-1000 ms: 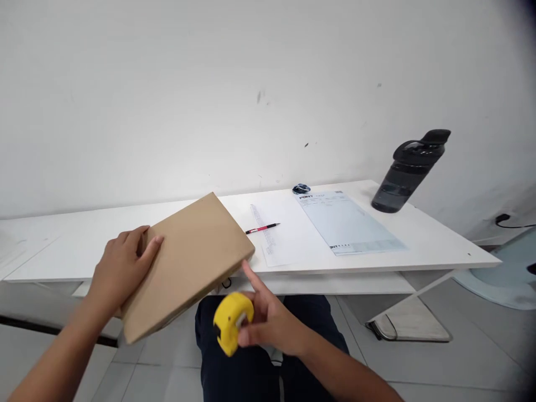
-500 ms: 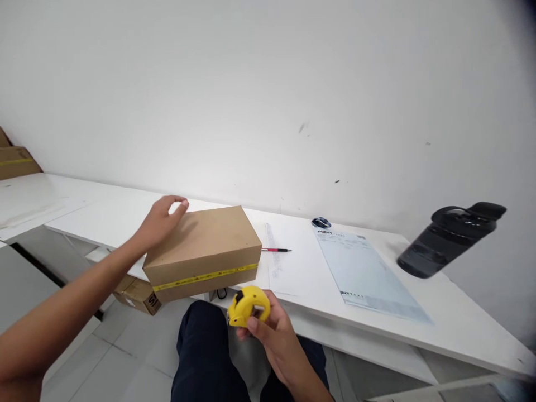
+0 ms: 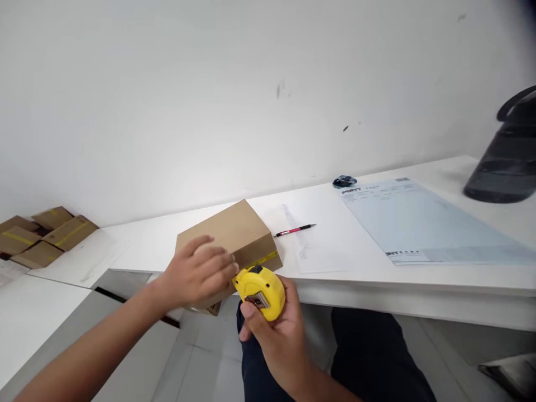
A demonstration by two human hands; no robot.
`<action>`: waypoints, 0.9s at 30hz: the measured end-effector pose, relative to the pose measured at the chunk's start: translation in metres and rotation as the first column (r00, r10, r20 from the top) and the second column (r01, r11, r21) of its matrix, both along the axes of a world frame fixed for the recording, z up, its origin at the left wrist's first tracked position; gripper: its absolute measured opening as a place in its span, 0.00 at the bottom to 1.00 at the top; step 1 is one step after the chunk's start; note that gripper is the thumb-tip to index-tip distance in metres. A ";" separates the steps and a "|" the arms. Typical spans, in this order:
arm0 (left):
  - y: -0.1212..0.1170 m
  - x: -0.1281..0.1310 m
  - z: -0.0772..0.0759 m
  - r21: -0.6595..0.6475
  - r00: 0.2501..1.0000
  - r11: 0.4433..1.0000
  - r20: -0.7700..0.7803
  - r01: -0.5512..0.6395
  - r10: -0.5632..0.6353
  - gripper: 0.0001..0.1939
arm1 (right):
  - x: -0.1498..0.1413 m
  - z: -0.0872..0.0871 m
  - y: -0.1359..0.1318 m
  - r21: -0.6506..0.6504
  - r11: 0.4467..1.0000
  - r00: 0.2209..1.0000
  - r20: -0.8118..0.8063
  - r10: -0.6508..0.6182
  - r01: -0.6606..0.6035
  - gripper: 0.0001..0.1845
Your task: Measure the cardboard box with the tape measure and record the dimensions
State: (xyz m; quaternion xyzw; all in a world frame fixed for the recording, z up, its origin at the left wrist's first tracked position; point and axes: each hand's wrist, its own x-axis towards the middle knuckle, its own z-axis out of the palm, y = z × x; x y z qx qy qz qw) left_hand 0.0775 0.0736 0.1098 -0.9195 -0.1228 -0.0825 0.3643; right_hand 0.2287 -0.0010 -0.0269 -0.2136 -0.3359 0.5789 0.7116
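Observation:
My right hand (image 3: 280,335) is closed round a yellow tape measure (image 3: 270,290), held in front of the table edge above my legs. Its mouth points to the left, towards my left hand (image 3: 201,273). The fingers of that hand are loosely bent and slightly fanned, with the fingertips right beside the mouth of the tape measure. My left thumb is hidden, and no drawn-out blade shows. Behind both hands a brown cardboard box (image 3: 228,226) with a yellow tape strip lies on the white table, its near left part covered by my left hand.
Right of the box, a red and black pen (image 3: 294,230) lies on a white paper sheet (image 3: 322,245). Beyond are a pale blue plastic mailer (image 3: 422,223), a small dark bundle (image 3: 344,181) and a dark bottle (image 3: 505,162). Several taped boxes (image 3: 71,231) sit far left.
My left hand has come off the box top and moved right and down to the tape measure. The tape measure is slightly higher and turned. The view has swung, shifting the tabletop items.

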 end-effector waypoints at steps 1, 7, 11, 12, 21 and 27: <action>0.019 -0.007 -0.001 -0.036 0.999 0.998 0.027 -0.045 0.046 0.07 | -0.005 -0.005 0.003 0.049 0.994 0.994 0.032 -0.104 0.103 0.21; 0.128 -0.053 -0.012 -0.275 0.603 0.631 0.189 -0.725 0.775 0.19 | 0.003 -0.050 0.015 0.452 0.799 0.803 0.251 -0.541 0.397 0.29; 0.157 -0.065 -0.020 -0.367 0.424 0.449 0.151 -0.815 0.893 0.15 | 0.019 -0.051 0.015 0.576 0.727 0.753 0.270 -0.600 0.373 0.36; 0.160 -0.066 -0.021 -0.387 0.391 0.407 0.123 -0.827 0.912 0.14 | 0.020 -0.049 0.013 0.587 0.723 0.758 0.264 -0.597 0.365 0.36; 0.166 -0.043 -0.018 -0.316 0.231 0.188 -0.104 -0.930 0.967 0.18 | 0.008 -0.035 -0.001 0.481 0.853 0.896 0.259 -0.360 0.204 0.34; 0.163 -0.009 -0.024 -0.216 0.175 0.137 -0.165 -0.967 0.971 0.19 | -0.011 -0.023 0.017 0.205 0.976 0.984 0.142 -0.109 0.078 0.22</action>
